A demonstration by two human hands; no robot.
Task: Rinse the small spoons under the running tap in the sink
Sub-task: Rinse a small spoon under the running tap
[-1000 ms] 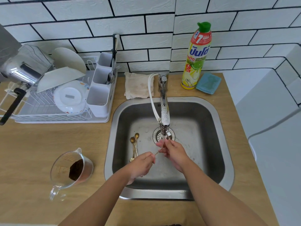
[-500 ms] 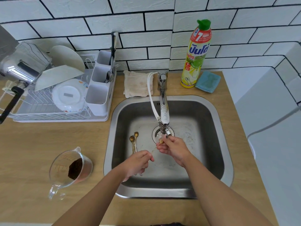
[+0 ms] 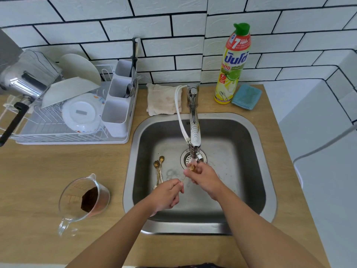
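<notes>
A small gold spoon is held under the stream from the chrome tap. My left hand pinches the thin handle end. My right hand closes around the bowl end just below the spout, over the drain. Several more small gold spoons lie together on the floor of the steel sink, left of the drain.
A glass measuring jug with dark residue stands on the wooden counter left of the sink. Behind it is a white dish rack with plates, a pot and a cutlery holder. A cloth, dish soap bottle and blue sponge sit behind the sink.
Both hands stay under the tap with the spoon. The right hand's fingers have shifted slightly over the spoon's bowl; the left hand has moved a little toward it.
</notes>
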